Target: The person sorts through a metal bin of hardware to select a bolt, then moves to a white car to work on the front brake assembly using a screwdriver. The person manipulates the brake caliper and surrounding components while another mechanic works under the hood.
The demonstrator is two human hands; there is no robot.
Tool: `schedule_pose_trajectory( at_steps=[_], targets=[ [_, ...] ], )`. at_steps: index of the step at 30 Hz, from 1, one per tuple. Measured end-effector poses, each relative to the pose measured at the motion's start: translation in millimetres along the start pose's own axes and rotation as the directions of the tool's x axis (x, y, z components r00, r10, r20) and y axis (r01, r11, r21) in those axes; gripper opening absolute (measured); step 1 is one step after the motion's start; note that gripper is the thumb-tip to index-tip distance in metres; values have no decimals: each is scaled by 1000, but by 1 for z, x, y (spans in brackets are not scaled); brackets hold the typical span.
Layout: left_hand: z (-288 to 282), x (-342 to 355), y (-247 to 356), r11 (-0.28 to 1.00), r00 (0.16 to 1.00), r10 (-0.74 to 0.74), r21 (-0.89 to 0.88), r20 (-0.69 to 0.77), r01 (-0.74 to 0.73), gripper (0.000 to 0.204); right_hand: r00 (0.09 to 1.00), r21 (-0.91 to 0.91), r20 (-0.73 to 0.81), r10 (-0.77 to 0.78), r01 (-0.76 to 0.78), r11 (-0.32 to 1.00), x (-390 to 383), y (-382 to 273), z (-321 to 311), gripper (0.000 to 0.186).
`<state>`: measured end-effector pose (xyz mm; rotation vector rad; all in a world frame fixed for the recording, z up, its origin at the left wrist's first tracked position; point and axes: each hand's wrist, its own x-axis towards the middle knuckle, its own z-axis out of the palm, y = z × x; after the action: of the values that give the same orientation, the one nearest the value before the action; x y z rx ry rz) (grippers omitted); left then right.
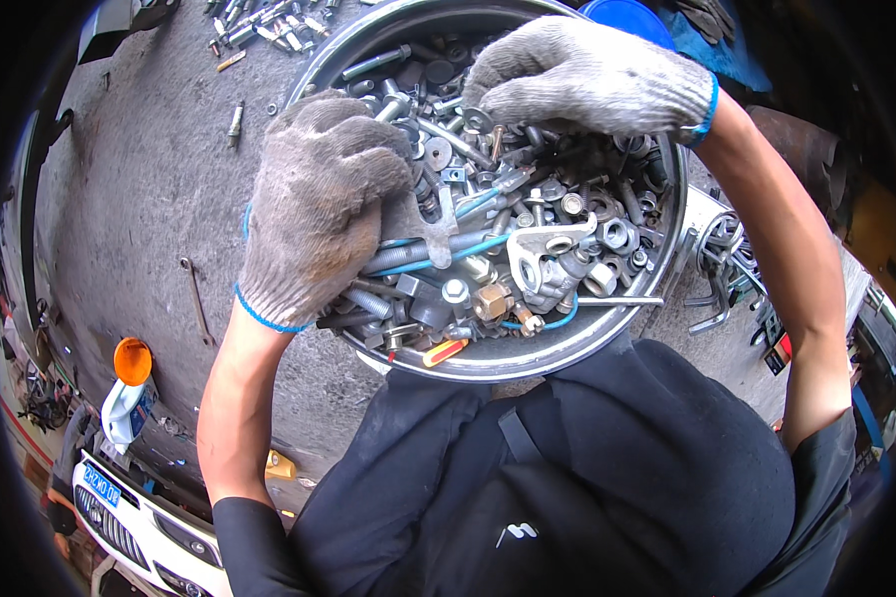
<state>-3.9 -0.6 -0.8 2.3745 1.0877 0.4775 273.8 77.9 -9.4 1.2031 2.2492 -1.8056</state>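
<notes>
There are two gray gloves (pixel 319 189) (pixel 597 80), one big round metal bowl (pixel 548 358), one white car (pixel 174 542), and too many bolts (pixel 456 291) to count.

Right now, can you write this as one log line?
left hand: gloved, over pan, left side | right hand: gloved, over bolts | pan: holds bolts, nuts | wrench: on ground

Basin (pixel 488 375) on near side touches or nearly touches person's lap (pixel 418 418). In basin: heaped bolts (pixel 376 63), nuts (pixel 614 235), washers (pixel 438 152); bracket (pixel 525 271) atop heap, right of basin's middle. Left fingers (pixel 378 164) over basin's left part; right fingers (pixel 518 98) over its far right part. On floor (pixel 149 199) left of basin: wrench (pixel 198 303); beyond basin's far left: scattered bolts. Farther left, nearer side: bottle (pixel 117 416), then car (pixel 159 542). Right of basin: tools (pixel 708 320).
</notes>
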Motion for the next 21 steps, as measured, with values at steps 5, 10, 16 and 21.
schedule_pose_trajectory(
  at_steps=[5, 10, 16, 21],
  targets=[
    [-1, 2, -1, 998, 999, 1, -70, 40, 2, 20, 976, 549, 182, 117, -200, 812, -12, 10, 1, 39],
    [-2, 4, -2, 999, 999, 6, -38, 48, -5, 20, 971, 547, 120, 207, -239, 803, -15, 3, -3, 39],
    [2, 4, -1, 997, 998, 55, 47, -28, -53, 18, 910, -4, -180, 375, -382, 924, -28, -31, -37, 33],
    [0, 3, -1, 1000, 999, 2, -8, 38, -2, 20, 979, -289, -161, 128, -171, 942, -40, -30, -31, 32]
  ],
)
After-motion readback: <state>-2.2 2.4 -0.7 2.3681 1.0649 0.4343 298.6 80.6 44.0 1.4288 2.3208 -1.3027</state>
